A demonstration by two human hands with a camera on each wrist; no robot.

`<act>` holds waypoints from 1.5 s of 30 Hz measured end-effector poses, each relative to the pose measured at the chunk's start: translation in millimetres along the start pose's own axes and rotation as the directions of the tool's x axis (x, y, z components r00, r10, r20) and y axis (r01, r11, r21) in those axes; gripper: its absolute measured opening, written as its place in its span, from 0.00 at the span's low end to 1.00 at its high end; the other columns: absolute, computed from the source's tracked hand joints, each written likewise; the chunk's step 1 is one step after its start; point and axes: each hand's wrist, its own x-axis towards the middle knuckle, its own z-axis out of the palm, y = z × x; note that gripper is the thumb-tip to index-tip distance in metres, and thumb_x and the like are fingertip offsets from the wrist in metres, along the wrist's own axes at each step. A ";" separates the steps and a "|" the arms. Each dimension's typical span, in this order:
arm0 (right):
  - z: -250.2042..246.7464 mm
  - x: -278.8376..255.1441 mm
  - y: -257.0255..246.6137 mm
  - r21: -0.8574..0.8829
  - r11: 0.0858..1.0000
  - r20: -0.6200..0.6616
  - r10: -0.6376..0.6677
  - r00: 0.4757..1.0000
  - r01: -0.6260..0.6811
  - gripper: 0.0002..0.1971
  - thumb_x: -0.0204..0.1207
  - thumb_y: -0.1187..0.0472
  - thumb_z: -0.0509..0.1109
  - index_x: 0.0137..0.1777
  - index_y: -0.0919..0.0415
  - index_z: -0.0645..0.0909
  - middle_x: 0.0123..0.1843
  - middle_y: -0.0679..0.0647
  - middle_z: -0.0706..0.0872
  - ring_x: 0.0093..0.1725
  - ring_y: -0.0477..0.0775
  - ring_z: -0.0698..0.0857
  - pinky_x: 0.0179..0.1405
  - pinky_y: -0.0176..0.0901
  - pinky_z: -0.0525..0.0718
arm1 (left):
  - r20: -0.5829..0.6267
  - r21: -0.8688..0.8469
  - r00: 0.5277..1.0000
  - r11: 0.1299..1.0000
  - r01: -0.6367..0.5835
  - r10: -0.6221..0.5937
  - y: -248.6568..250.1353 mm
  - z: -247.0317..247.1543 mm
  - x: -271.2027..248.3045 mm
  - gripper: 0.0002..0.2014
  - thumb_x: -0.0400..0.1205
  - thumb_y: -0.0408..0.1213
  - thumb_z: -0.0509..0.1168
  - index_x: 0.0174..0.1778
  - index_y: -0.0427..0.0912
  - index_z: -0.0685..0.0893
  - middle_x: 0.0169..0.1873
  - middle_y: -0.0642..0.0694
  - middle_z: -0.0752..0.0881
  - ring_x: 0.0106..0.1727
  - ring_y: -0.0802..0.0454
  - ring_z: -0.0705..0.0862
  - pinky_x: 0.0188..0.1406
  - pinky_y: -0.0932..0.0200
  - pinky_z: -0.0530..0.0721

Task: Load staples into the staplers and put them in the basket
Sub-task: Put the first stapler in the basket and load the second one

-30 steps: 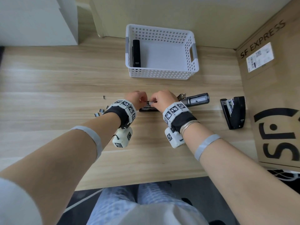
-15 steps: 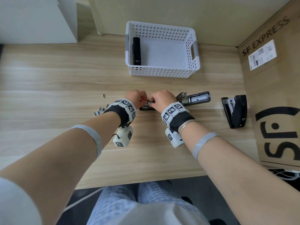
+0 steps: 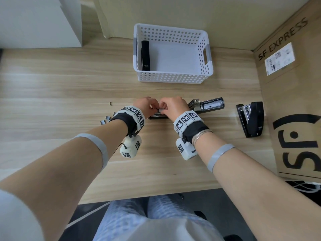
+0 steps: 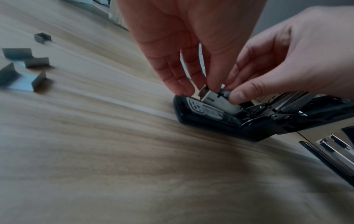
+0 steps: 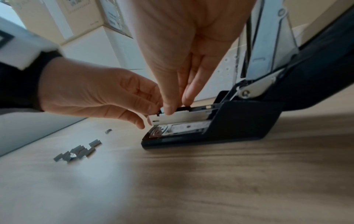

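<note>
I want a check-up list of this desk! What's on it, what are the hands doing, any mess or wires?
Surface: wooden desk, bare in front.
Job's things: open stapler under both hands; second stapler lies apart at right; one black stapler in the white basket.
Clutter: loose staple strips at left.
Hands: left hand and right hand pinch at the stapler's metal staple channel.
Cables: a white cable by the floor, lower right.
Surroundings: cardboard box marked SF EXPRESS.

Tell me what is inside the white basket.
One closed black stapler lies along the left wall of the white basket. The rest of its floor shows bare; the strip just behind the near wall is hidden.
</note>
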 end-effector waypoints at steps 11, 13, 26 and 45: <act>-1.4 7.4 -4.0 -0.030 0.999 0.068 0.026 0.997 -0.024 0.08 0.79 0.59 0.69 0.54 0.58 0.88 0.52 0.58 0.90 0.53 0.60 0.86 0.52 0.46 0.83 | -0.008 -0.030 1.000 1.000 0.009 -0.009 -2.7 1.1 -0.7 0.10 0.78 0.34 0.66 0.54 0.36 0.84 0.54 0.35 0.84 0.53 0.40 0.84 0.54 0.56 0.78; -2.3 7.3 -6.4 -0.090 0.995 0.100 0.051 0.994 -0.042 0.10 0.80 0.62 0.67 0.57 0.58 0.86 0.54 0.60 0.88 0.54 0.62 0.86 0.52 0.46 0.83 | -0.002 -0.025 1.000 1.000 0.012 -0.012 -2.9 1.9 0.1 0.10 0.78 0.33 0.65 0.54 0.36 0.84 0.54 0.35 0.84 0.54 0.40 0.84 0.54 0.56 0.78; -10.5 9.8 -16.3 -0.225 0.972 0.069 0.079 0.994 -0.062 0.18 0.77 0.70 0.63 0.64 0.57 0.81 0.66 0.61 0.78 0.62 0.62 0.81 0.60 0.48 0.79 | 0.043 0.121 0.980 0.975 0.186 -0.193 -37.6 -27.4 -16.7 0.16 0.78 0.25 0.57 0.58 0.41 0.81 0.58 0.39 0.81 0.57 0.40 0.81 0.49 0.56 0.78; 3.8 10.8 -19.5 -0.164 0.986 0.017 0.013 1.000 -0.010 0.14 0.77 0.66 0.64 0.56 0.50 0.85 0.59 0.56 0.85 0.58 0.58 0.83 0.55 0.47 0.81 | -0.047 0.105 0.961 0.955 0.277 -0.274 -60.6 -27.4 -26.3 0.12 0.78 0.31 0.60 0.55 0.38 0.84 0.58 0.35 0.79 0.54 0.35 0.83 0.51 0.54 0.81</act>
